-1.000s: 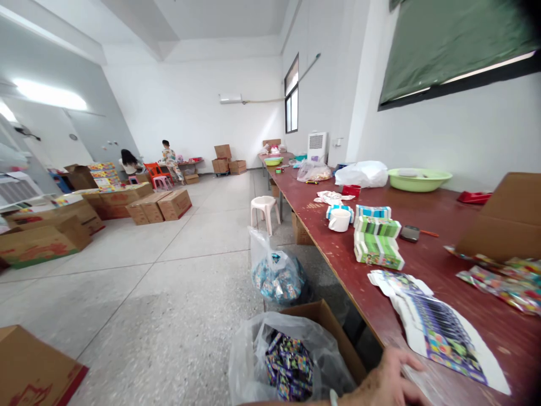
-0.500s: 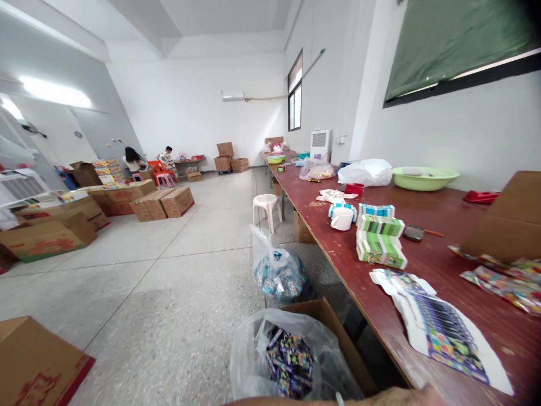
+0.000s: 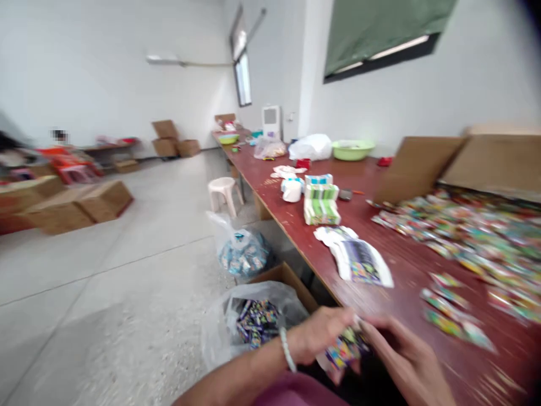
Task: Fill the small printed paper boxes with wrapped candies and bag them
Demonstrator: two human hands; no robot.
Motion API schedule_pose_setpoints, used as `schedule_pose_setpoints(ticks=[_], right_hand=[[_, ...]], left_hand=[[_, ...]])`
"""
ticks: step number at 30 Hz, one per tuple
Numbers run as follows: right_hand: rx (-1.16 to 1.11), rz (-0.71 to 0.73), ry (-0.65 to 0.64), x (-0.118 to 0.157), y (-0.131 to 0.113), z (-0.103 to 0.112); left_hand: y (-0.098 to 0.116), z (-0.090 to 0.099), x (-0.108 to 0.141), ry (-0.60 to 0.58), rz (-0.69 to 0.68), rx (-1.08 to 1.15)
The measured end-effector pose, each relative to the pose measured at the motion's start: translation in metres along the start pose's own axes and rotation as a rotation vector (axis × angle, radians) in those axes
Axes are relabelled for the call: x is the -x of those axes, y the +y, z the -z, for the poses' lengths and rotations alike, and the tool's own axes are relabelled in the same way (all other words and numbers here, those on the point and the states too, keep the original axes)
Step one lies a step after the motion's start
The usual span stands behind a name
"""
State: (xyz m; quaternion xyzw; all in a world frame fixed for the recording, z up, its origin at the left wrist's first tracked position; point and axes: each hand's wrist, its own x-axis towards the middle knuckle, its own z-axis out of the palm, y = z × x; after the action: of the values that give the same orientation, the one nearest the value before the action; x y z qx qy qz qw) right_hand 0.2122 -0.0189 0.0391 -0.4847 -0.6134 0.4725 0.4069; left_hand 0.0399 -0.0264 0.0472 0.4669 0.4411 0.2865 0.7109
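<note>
1. A white plastic stool (image 3: 224, 185) stood on the floor.
2. Brown cartons (image 3: 105, 203) sat left of the stool.
3. An orange chair (image 3: 57, 157), blurred, stood farther left of the stool.
4. A white mug (image 3: 291, 190) stood right of the stool.
5. A light-green basin (image 3: 353, 150) rested well right of the stool.

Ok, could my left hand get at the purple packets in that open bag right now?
Probably yes: the bag gapes open beside the left forearm, its purple packets uncovered, though the left hand holds a colourful pack.

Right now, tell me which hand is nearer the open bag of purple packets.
Left. The left hand is just right of the bag; the right hand is farther right, beyond it.
</note>
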Motion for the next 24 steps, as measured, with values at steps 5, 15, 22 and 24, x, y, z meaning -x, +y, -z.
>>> schedule_pose_setpoints(ticks=[5,15,22,24], right_hand=[[-0.110,-0.003,0.079,-0.004,-0.018,-0.002],[-0.269,-0.114,0.116,-0.005,0.006,0.005],[-0.259,-0.116,0.180,-0.007,-0.003,-0.001],[-0.233,-0.078,0.166,-0.005,-0.007,-0.002]], left_hand=[[0.008,0.004,-0.005,-0.025,0.071,0.029],[-0.009,0.001,-0.027,-0.056,0.073,0.036],[-0.010,0.006,-0.032,-0.027,-0.009,-0.075],[-0.013,0.005,-0.032,-0.009,0.010,-0.035]])
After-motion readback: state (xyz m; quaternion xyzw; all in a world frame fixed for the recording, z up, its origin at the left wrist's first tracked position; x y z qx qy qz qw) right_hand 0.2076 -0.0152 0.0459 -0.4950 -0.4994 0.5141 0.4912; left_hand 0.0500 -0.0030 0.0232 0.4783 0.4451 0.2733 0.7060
